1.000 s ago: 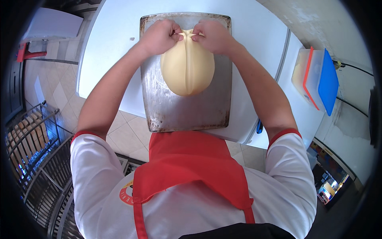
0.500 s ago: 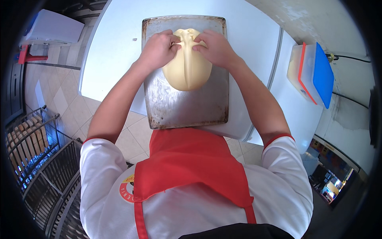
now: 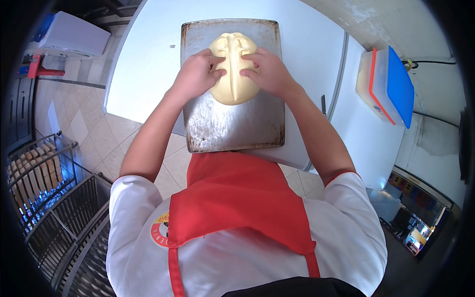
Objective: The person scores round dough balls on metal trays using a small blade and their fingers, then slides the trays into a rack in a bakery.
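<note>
A pale yellow, smooth oval piece of dough [image 3: 234, 95] lies on the metal baking tray [image 3: 235, 129]. A raised ridge runs down its middle, with pressed dents on both sides near the far end. My left hand [image 3: 197, 74] pinches the dough's left side, thumb and fingers pressing in beside the ridge. Opposite it, my right hand [image 3: 270, 74] grips the right side in the same way, its thumb nearer to me than the fingers. The fingertips are partly sunk into the dough.
Under the tray is a white work surface [image 3: 148, 69]. To the right stands a clear plastic box with a blue lid [image 3: 399, 86]. Metal racks [image 3: 64, 203] at lower left hold sliced loaves [image 3: 37, 166]. A white wall rises at far right.
Both hands have moved down along the dough toward me, from its far end to about its middle. Fresh dents show at the far end where they were.
</note>
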{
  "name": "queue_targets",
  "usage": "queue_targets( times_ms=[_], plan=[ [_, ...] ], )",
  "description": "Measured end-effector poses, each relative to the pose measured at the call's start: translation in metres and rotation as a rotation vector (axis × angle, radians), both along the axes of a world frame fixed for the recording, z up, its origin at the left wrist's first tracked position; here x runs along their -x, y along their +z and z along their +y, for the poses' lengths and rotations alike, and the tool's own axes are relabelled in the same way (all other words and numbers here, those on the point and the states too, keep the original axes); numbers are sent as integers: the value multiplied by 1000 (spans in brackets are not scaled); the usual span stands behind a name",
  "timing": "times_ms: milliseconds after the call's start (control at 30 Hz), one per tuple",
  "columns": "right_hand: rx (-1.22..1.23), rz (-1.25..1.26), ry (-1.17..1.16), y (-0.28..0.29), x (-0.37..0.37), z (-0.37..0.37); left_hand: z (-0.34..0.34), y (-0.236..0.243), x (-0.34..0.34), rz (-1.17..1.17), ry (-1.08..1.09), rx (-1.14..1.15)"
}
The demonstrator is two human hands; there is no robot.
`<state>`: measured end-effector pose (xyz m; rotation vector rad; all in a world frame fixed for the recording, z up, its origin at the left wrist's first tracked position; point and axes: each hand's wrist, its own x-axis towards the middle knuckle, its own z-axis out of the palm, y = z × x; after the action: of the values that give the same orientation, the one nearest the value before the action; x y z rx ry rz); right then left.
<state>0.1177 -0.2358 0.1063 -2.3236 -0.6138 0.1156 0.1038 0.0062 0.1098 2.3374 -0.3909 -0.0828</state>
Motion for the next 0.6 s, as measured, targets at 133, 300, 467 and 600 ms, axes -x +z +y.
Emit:
queue_targets(
  times_ms=[133,300,467,600],
  plan=[
    [64,-58,-46,-13,-4,7,-6,-21,-1,-234,2,-69],
    [-60,-58,-121,-14,6,5,-12,-25,15,-252,175,20],
    [-128,-44,-123,6,54,-9,-5,-1,52,-137,188,52],
    [-119,-200,-52,-20,59,-8,-12,-11,63,-175,85,-8]
  ],
)
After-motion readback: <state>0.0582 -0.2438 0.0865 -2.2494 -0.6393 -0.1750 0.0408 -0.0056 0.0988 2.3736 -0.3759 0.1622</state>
